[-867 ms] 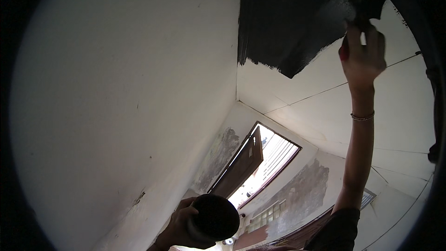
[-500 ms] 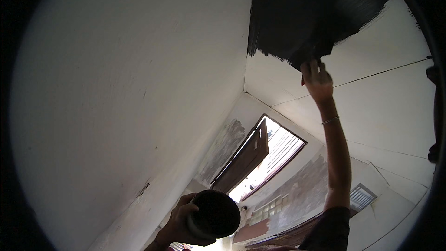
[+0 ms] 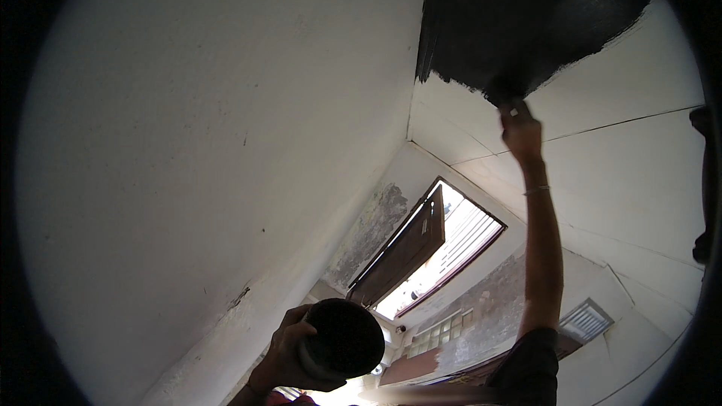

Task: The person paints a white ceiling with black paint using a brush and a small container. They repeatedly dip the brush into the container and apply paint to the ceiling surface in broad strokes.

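Note:
Overhead, my right hand [image 3: 520, 129] is raised on an outstretched arm, its fingers closed round a paintbrush [image 3: 508, 95] whose dark head presses on the ceiling [image 3: 624, 98]. The brush blends into the black paint [image 3: 519, 22], and most of its handle is hidden in my grip. The painted patch has a ragged, streaky edge and meets the white wall [image 3: 188, 128] on the left. Low in the picture, my left hand [image 3: 280, 357] grips the side of a round paint container [image 3: 347, 340]. Its inside looks dark; how full it is I cannot tell.
A window or doorway opening [image 3: 444, 256] with bars and a brown shutter [image 3: 402, 248] stands beyond. Grey stained patches [image 3: 489, 301] mark the far walls. A louvred vent [image 3: 587, 321] sits at lower right. A dark object [image 3: 703, 180] shows at the right rim.
My right hand has shifted slightly along the edge of the black paint, and the brush looks more blurred into it. The view has tilted a little. My left hand still holds the container.

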{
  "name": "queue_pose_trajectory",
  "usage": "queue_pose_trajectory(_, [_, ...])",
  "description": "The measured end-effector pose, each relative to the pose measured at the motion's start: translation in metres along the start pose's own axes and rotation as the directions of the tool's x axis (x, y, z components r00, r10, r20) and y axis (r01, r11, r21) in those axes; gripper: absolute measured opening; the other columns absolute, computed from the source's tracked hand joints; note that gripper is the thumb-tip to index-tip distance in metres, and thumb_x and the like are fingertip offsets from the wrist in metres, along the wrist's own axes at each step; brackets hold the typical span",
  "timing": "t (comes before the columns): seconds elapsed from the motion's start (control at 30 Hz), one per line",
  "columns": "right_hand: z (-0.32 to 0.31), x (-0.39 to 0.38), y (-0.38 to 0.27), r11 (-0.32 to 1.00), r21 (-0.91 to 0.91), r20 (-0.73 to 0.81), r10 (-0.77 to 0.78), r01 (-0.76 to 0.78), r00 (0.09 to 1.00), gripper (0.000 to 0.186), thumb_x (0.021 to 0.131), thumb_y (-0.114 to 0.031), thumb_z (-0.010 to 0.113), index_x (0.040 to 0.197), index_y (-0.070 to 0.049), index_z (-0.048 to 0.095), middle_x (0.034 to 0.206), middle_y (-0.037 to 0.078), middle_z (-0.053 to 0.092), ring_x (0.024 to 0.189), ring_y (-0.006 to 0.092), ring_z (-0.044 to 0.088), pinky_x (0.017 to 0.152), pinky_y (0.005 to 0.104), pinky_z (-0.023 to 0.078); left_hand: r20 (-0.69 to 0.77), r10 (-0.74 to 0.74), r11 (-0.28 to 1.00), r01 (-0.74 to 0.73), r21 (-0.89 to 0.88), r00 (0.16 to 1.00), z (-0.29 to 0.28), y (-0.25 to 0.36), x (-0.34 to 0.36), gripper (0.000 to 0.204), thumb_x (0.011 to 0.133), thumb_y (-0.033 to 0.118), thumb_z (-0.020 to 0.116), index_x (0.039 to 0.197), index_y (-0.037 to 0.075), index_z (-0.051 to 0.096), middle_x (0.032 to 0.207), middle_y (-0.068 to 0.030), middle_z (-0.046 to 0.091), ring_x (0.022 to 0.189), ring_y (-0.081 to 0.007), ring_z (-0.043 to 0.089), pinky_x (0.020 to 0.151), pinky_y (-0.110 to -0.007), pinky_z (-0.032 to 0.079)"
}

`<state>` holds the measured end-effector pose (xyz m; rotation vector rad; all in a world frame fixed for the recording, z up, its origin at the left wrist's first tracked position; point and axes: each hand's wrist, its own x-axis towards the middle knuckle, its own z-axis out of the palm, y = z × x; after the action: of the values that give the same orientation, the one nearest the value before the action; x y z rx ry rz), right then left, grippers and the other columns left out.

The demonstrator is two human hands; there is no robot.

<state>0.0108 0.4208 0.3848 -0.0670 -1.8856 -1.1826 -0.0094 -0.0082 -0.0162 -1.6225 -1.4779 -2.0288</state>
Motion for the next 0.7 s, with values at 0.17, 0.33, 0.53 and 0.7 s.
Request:
queue_pose_trajectory(0.17, [-0.125,0.031,0.012,1.0,0.026,-0.484,0.022,-0.01,0.875,0.008,0.09,-0.008,0.075,0.088,-0.007,0.067,0.086,0.005,0.067,0.072,0.0209,0.063,0.062,0.0317,0.054,0.004,0.039,0.999,-0.039,-0.02,0.999,0.002,-0.005,0.006,0.111,0.05,0.037,0.104,0.136,0.021,0.037,0.14,-0.0287,0.051,0.127,-0.048,0.055,0.101,-0.052,0.051])
queue_pose_trajectory(0.33, [-0.196,-0.022,-0.02,0.992,0.115,-0.681,0.114,-0.048,0.723,0.018,0.087,-0.013,0.084,0.09,-0.001,0.07,0.086,0.007,0.072,0.076,0.018,0.069,0.064,0.0268,0.055,-0.017,0.06,0.997,-0.061,-0.053,0.998,0.017,-0.012,0.01,0.112,0.05,0.036,0.104,0.139,0.023,0.037,0.143,-0.029,0.049,0.131,-0.0483,0.052,0.104,-0.054,0.048])
queue_pose_trajectory(0.53, [-0.231,-0.16,-0.134,0.845,0.345,-0.227,0.497,-0.407,0.838,0.023,0.089,-0.01,0.079,0.094,0.001,0.06,0.09,0.011,0.068,0.084,0.0201,0.066,0.071,0.0308,0.054,-0.013,0.117,0.992,-0.116,0.053,0.993,0.041,-0.028,0.015,0.111,0.053,0.038,0.102,0.141,0.024,0.036,0.144,-0.0317,0.046,0.131,-0.0514,0.051,0.1,-0.057,0.051])
queue_pose_trajectory(0.7, [-0.259,-0.194,-0.215,-0.301,0.778,0.568,0.71,-0.551,0.415,0.026,0.085,-0.012,0.08,0.089,-0.004,0.056,0.084,0.006,0.061,0.075,0.0107,0.054,0.068,0.0248,0.043,0.034,0.155,0.977,-0.158,0.14,0.987,0.054,-0.037,0.017,0.102,0.055,0.038,0.101,0.134,0.021,0.039,0.143,-0.0351,0.043,0.128,-0.0547,0.052,0.097,-0.057,0.054])
